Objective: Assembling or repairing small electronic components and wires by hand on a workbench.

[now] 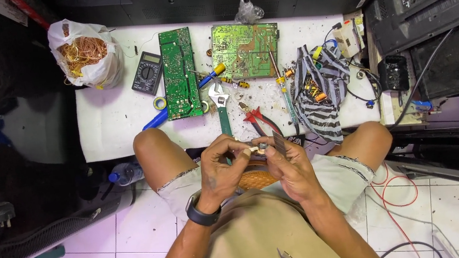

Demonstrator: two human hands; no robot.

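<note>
I sit at a low white worktable [117,116] with my knees against its front edge. My left hand [224,167], with a dark watch on the wrist, and my right hand [288,165] meet above my lap, both pinching one small pale electronic part [256,150]. Its exact shape is hidden by my fingers. A dark thin flat piece [279,143] sticks up from my right fingers. Just beyond my hands lie a green-handled adjustable wrench [221,108] and red-handled pliers [257,118].
On the table lie two green circuit boards [179,71] [245,50], a multimeter [147,72], a white bag of copper wire [85,53], a blue-handled tool [177,103], a screwdriver [284,90] and a striped cloth [318,94]. Black casings [436,10] stand right; a bottle [125,173] and red wire [392,191] lie on the tiled floor.
</note>
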